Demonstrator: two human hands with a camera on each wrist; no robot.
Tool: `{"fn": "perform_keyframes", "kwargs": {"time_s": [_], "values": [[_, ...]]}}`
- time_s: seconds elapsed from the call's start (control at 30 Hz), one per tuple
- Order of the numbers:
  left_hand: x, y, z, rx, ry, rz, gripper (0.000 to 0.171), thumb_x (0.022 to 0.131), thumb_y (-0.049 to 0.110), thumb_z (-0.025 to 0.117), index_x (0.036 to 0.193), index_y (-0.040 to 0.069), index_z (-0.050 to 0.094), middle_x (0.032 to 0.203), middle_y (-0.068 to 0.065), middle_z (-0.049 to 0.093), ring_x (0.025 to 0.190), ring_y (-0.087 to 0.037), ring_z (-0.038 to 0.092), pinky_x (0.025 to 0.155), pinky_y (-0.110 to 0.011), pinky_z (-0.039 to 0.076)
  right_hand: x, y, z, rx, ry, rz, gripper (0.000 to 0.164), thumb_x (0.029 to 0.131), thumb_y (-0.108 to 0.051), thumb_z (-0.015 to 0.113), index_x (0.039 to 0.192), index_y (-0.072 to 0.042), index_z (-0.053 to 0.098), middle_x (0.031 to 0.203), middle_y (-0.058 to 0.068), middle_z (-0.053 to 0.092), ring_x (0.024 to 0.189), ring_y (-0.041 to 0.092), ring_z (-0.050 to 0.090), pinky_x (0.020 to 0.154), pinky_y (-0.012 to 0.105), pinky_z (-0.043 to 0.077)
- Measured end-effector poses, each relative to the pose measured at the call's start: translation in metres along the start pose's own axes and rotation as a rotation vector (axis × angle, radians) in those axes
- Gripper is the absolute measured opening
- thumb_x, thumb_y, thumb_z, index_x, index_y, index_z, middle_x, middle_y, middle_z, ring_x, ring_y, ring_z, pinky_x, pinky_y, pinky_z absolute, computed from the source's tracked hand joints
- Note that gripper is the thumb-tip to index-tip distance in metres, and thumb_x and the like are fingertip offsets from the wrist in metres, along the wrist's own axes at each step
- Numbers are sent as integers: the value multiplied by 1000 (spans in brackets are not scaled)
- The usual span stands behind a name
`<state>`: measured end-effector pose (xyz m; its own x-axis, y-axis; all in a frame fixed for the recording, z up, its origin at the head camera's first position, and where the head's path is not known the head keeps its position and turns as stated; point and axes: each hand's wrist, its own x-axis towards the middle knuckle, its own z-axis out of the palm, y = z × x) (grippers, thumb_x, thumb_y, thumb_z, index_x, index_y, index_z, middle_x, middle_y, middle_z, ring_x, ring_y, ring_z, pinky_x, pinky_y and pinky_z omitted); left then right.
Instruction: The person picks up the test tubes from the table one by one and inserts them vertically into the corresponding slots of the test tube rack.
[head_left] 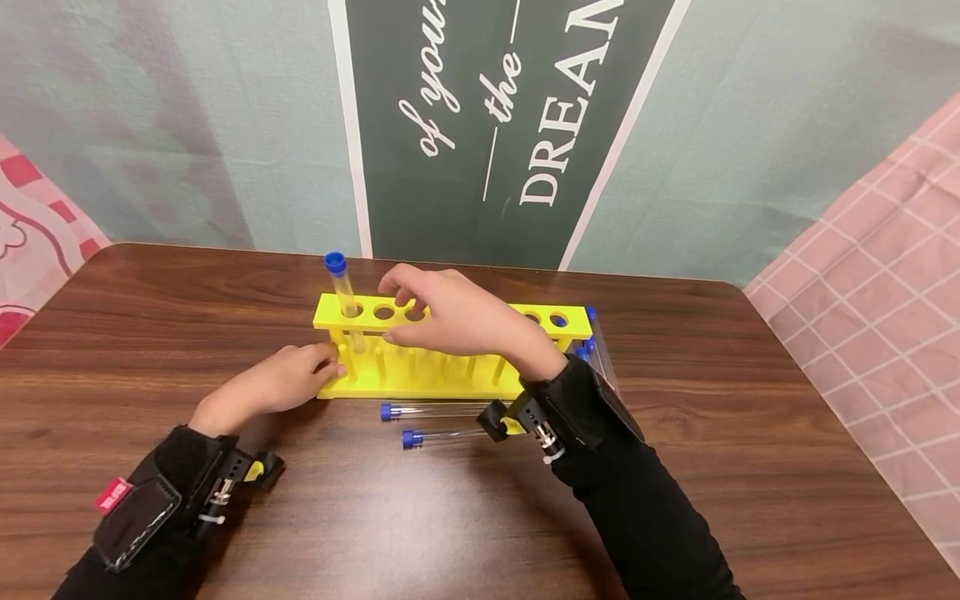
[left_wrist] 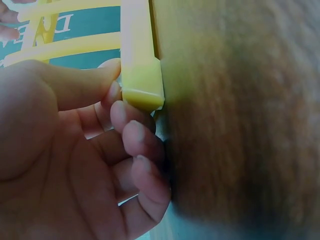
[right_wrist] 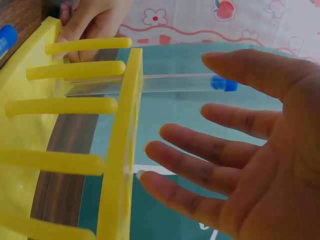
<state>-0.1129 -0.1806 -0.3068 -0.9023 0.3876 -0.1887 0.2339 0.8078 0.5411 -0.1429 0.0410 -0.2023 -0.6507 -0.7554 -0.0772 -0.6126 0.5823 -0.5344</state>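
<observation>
A yellow test tube rack (head_left: 420, 388) stands upright, with a row of holes along its top and pegs on its base. One clear test tube with a blue cap (head_left: 335, 264) sits upright in the leftmost hole, its cap high above the top bar. My left hand (head_left: 288, 379) grips the left end of the rack's base, thumb on one side and fingertips curled against the other, as the left wrist view shows. Over the top bar, my right hand (head_left: 461, 317) is spread with nothing in it. Its thumb and fingers point toward the capped tube (right_wrist: 175, 83), apart from it.
Two blue-capped test tubes (head_left: 431, 410) (head_left: 442, 437) lie on the brown wooden table (head_left: 360, 517) in front of the rack. Several more tubes (head_left: 597, 346) lie at the rack's right end. A cloth backdrop (head_left: 285, 125) with printed lettering hangs behind the table.
</observation>
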Motion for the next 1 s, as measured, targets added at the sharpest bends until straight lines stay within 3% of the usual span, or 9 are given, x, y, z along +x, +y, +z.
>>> {"fn": "perform_keyframes", "kwargs": {"time_s": [0.5, 0.87, 1.0], "values": [[-2, 0, 0, 13, 14, 18, 22, 96, 17, 48, 77, 5, 45, 62, -1, 36, 52, -14, 33, 52, -28, 29, -31, -1, 3, -105, -64, -38, 58, 79, -19, 72, 128, -7, 44, 115, 7, 57, 101, 18, 53, 83, 27, 43], [-1, 0, 1, 7, 11, 15, 20, 96, 17, 49, 80, 3, 46, 62, -1, 37, 53, -14, 35, 52, -28, 30, -48, -10, 14, -172, -169, -21, 58, 79, -18, 71, 130, -8, 44, 123, 3, 52, 100, 13, 50, 88, 28, 40], [-1, 0, 1, 8, 11, 12, 20, 95, 16, 49, 81, 3, 46, 62, -1, 37, 53, -14, 35, 52, -28, 30, -52, -9, 21, -215, -204, -28, 59, 79, -21, 72, 129, -10, 44, 116, 4, 55, 96, 13, 50, 84, 27, 42]]}}
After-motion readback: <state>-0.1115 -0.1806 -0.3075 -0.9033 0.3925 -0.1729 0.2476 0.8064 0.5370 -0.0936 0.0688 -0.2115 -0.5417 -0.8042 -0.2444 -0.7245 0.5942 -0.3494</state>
